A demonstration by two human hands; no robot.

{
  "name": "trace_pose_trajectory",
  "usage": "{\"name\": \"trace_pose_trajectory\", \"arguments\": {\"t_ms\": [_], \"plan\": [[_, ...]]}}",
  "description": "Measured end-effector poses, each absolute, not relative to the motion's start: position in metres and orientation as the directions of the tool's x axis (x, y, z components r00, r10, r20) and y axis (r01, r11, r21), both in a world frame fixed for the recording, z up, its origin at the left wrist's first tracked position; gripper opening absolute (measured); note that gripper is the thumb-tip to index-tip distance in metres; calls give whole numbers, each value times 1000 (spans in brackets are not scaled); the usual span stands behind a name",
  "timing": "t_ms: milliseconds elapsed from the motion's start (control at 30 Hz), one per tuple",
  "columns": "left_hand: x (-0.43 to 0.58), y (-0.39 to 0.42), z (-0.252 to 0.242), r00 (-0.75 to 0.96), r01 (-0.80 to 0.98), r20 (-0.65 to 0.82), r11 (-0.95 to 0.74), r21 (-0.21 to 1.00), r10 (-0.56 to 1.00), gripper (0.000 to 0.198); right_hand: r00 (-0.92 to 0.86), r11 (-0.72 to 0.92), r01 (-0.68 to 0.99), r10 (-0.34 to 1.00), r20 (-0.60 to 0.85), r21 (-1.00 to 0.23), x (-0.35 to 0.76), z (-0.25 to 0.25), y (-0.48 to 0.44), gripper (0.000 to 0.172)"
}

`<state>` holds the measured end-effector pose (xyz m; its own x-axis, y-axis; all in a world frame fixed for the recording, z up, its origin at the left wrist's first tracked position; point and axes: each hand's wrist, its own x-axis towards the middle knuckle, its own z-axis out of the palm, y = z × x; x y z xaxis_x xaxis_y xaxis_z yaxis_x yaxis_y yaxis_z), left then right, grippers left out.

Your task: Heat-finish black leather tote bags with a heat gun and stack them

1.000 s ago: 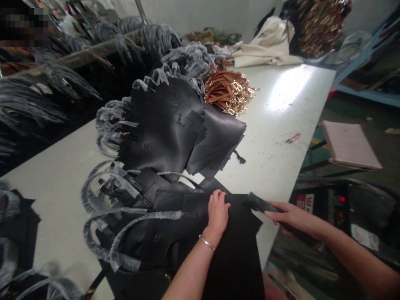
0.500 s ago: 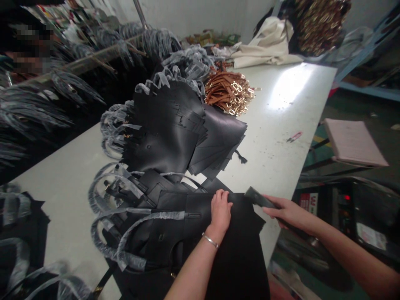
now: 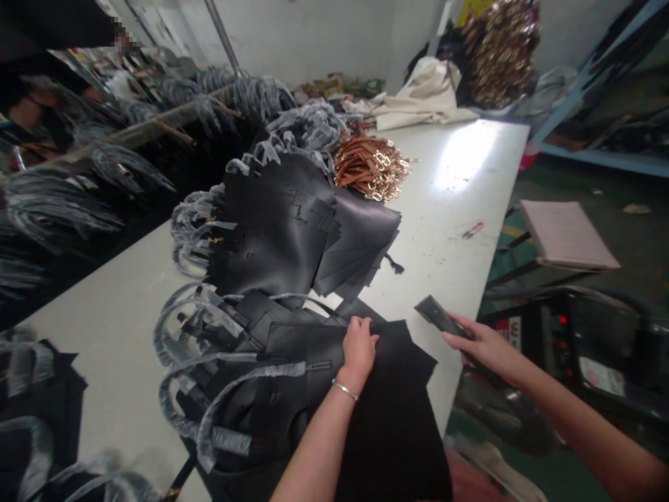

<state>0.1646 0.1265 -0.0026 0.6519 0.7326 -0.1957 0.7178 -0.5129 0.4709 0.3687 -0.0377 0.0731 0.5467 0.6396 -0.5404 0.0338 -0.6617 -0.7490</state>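
My left hand, a silver bangle on its wrist, rests on a black leather bag panel near its far edge. The fingers are bent together at the panel; their tips are partly hidden. My right hand is closed around a dark, flat-ended tool whose exact kind I cannot make out. The tool is held above the table, to the right of the panel and apart from it. Plastic-wrapped bag handles curve out left of my left hand.
Stacked black leather panels lie farther back, beside brown straps with gold clasps. Small pink-handled snips lie on the white table. A pink-topped stool stands to the right. Wrapped handles hang from a rail at left.
My right hand has drawn the tool away from the panel's edge, leaving a gap between them. My left hand stays on the panel. The view has shifted slightly to the right.
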Motion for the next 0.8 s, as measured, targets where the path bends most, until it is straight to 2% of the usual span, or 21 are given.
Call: {"name": "trace_pose_trajectory", "arguments": {"t_ms": [200,300,367,433,533,600,700,800], "plan": [[150,139,14,601,786,-288,-486,381,746,27,497,-650,-59,639,-586,-758,352,74,-69,71],[135,143,22,592,769,-229,-457,447,773,12,509,-635,-89,634,-583,-768,350,80,-78,74],[126,145,32,628,682,-118,-472,558,769,3,538,-620,-98,625,-566,-778,351,87,-82,77],[117,146,51,637,553,58,-508,661,769,8,578,-605,-110,606,-546,-789,354,96,-85,79],[104,146,100,548,338,366,-599,726,752,6,629,-587,-156,561,-538,-794,358,113,-88,81],[92,144,146,455,205,553,-686,698,698,6,658,-577,-189,527,-538,-795,358,127,-89,81],[67,132,213,356,61,759,-824,563,545,16,680,-564,-195,513,-525,-803,357,146,-87,79],[40,100,245,416,-21,793,-867,498,446,32,690,-562,-186,509,-514,-806,353,157,-84,77]]}}
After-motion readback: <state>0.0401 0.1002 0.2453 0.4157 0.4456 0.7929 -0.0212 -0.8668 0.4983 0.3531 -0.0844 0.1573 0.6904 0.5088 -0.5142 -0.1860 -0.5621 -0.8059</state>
